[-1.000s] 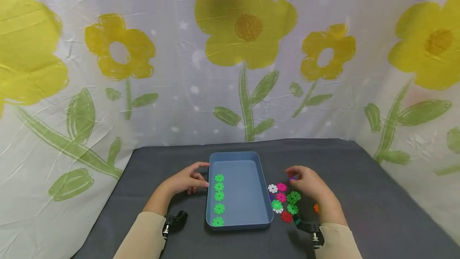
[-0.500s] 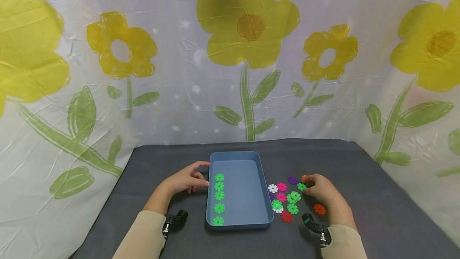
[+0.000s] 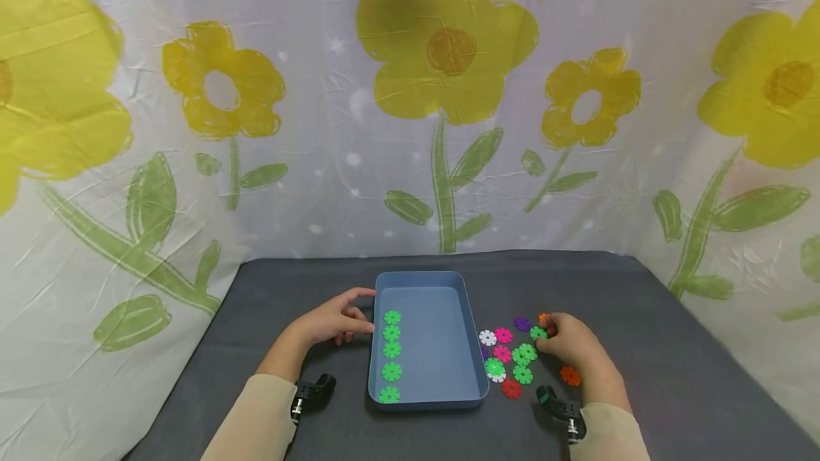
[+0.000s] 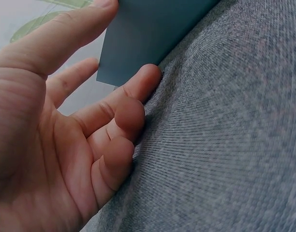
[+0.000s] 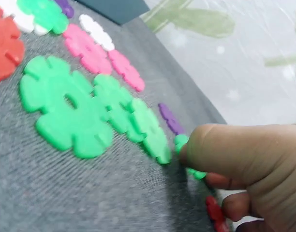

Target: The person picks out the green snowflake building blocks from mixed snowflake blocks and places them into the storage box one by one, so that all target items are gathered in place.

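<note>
My left hand (image 3: 336, 319) touches the left wall of a blue-grey tray (image 3: 426, 404) with its thumb and index fingertip; in the left wrist view the other fingers (image 4: 124, 116) bend loosely over the cloth. Inside the tray, several green snowflake discs (image 3: 391, 371) form a column along the left side. Right of the tray, my right hand (image 3: 579, 347) pinches a green snowflake disc (image 3: 538, 333) by its edge, low over the table. An orange disc (image 3: 543, 318) shows just past its fingertips, partly hidden. A purple disc (image 3: 522, 324) lies to its left.
Between tray and right hand lie loose discs: white (image 3: 487, 338), pink (image 3: 502, 354), green (image 3: 523, 375) and red (image 3: 511, 388), some overlapping. Another orange disc (image 3: 570, 375) lies beside the right wrist. Dark cloth (image 3: 673, 375) covers the table; a flowered curtain (image 3: 320, 162) hangs behind.
The right hand lets go of the purple disc and moves right to the green disc, uncovering the orange disc near the wrist. The left hand and tray stay put.
</note>
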A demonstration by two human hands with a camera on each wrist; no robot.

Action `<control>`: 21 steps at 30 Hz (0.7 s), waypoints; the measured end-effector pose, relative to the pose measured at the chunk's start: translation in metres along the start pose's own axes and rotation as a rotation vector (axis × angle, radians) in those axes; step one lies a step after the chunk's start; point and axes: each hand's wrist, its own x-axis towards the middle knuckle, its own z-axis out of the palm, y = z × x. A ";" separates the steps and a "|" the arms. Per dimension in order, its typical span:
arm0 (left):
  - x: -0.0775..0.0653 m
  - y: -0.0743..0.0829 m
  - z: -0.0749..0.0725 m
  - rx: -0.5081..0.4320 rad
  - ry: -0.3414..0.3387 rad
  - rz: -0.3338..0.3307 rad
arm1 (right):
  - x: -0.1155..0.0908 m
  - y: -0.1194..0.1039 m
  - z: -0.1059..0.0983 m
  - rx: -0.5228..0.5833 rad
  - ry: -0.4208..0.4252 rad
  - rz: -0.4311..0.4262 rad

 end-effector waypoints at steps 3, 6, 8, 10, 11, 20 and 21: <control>0.001 0.000 0.000 0.001 -0.002 -0.002 | 0.002 0.001 0.002 -0.016 0.024 -0.010; 0.001 0.001 0.000 0.000 -0.003 -0.001 | 0.003 0.004 0.004 -0.030 0.042 -0.006; 0.002 0.002 0.000 -0.001 -0.002 -0.003 | 0.003 0.005 0.005 -0.034 0.051 -0.004; 0.002 0.001 0.000 -0.001 -0.001 -0.004 | 0.003 0.005 0.006 -0.038 0.054 -0.004; 0.002 0.001 0.000 -0.002 0.000 -0.006 | 0.003 0.005 0.006 -0.040 0.054 -0.006; 0.002 0.001 0.000 -0.004 0.000 -0.011 | 0.005 0.007 0.009 -0.104 0.074 -0.056; 0.002 0.002 0.000 -0.005 -0.001 -0.010 | 0.005 0.006 0.009 -0.114 0.076 -0.060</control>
